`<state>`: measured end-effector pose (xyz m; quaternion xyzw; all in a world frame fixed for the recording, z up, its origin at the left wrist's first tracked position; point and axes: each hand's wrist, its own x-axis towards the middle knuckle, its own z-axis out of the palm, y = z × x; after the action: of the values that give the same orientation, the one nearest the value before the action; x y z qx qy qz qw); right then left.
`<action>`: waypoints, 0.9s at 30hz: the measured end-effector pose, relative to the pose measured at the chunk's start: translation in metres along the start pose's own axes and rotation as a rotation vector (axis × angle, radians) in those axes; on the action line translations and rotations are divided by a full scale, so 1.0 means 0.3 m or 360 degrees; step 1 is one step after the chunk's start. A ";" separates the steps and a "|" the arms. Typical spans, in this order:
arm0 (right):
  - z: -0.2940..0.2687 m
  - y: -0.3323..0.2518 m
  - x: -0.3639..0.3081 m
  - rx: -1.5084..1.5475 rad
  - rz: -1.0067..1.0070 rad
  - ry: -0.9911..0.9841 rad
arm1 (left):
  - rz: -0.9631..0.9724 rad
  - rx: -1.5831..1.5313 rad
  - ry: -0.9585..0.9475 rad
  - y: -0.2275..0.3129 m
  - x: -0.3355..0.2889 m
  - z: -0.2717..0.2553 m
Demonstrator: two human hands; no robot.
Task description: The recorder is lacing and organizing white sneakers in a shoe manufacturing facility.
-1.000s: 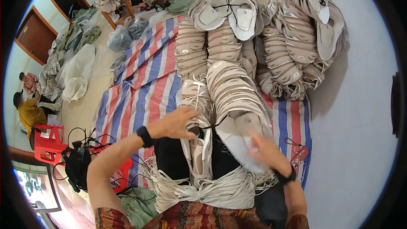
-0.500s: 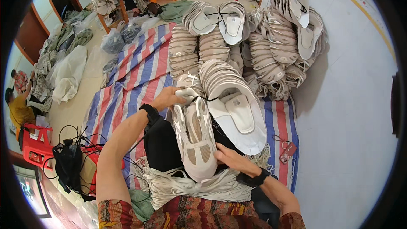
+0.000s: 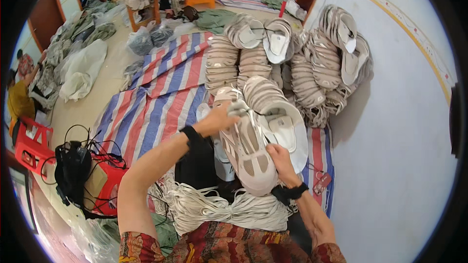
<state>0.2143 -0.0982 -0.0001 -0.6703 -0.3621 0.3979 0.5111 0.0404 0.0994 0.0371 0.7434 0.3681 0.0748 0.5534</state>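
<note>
The left hand grasps the far, collar end of the beige shoe upper; the right hand grips its right edge. The upper is positioned just beyond the off-white lace bundle. Nested uppers lie far right of it; striped sheeting extends left.

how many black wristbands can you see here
2: one black wristband is at the wrist of the left hand, the other at the wrist of the right hand; both hands touch the beige shoe upper. Any worn by background people may be hidden.
</note>
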 end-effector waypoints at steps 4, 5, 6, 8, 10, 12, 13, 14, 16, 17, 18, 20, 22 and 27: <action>-0.005 0.033 -0.052 -0.0214 0.0155 0.0000 | 0.0384 0.0569 0.0328 0.001 -0.044 0.088; -0.042 0.013 -0.055 -0.0556 0.0382 -0.0267 | 0.0466 0.0531 0.0408 -0.011 -0.049 0.084; -0.054 -0.015 -0.029 -0.0548 0.0375 -0.0282 | 0.0410 0.0253 0.0343 -0.025 -0.054 0.075; -0.070 -0.085 0.007 -0.1369 -0.0720 -0.0039 | 0.0322 -0.0019 0.0269 -0.053 -0.066 0.066; -0.051 -0.178 0.129 -0.1139 -0.1294 -0.0078 | 0.0413 0.0000 0.0330 -0.067 -0.065 0.062; 0.036 -0.235 0.245 -0.1115 -0.1650 -0.0250 | 0.0295 -0.0162 0.0296 -0.066 -0.064 0.066; 0.075 -0.245 0.277 -0.1103 -0.1653 -0.0250 | 0.0380 -0.0189 0.0348 -0.059 -0.064 0.068; 0.115 -0.251 0.310 -0.1393 -0.1299 -0.0588 | 0.0365 -0.0162 0.0389 -0.049 -0.065 0.070; 0.145 -0.256 0.357 -0.1645 -0.0927 -0.0909 | 0.0343 0.0108 0.0457 -0.025 -0.072 0.058; 0.149 -0.248 0.361 -0.1732 -0.0901 -0.0892 | 0.0272 0.0428 0.0515 -0.017 -0.085 0.062; 0.136 -0.243 0.358 -0.1880 -0.0859 -0.0884 | 0.0190 0.0404 0.0476 -0.008 -0.095 0.058; 0.089 -0.245 0.357 -0.1643 -0.0906 -0.0855 | 0.0127 0.0463 0.0364 0.003 -0.111 0.043; 0.022 -0.259 0.357 -0.0629 -0.0270 -0.1204 | 0.0031 0.0233 0.0220 0.005 -0.121 0.034; 0.014 -0.259 0.343 -0.0358 -0.0156 -0.1233 | 0.0078 -0.0705 0.0212 -0.006 -0.123 0.058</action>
<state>0.2476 0.0120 0.0579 -0.5045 -0.6008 0.5540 0.2786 0.0221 0.0629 0.0401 0.6061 0.3601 0.2160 0.6755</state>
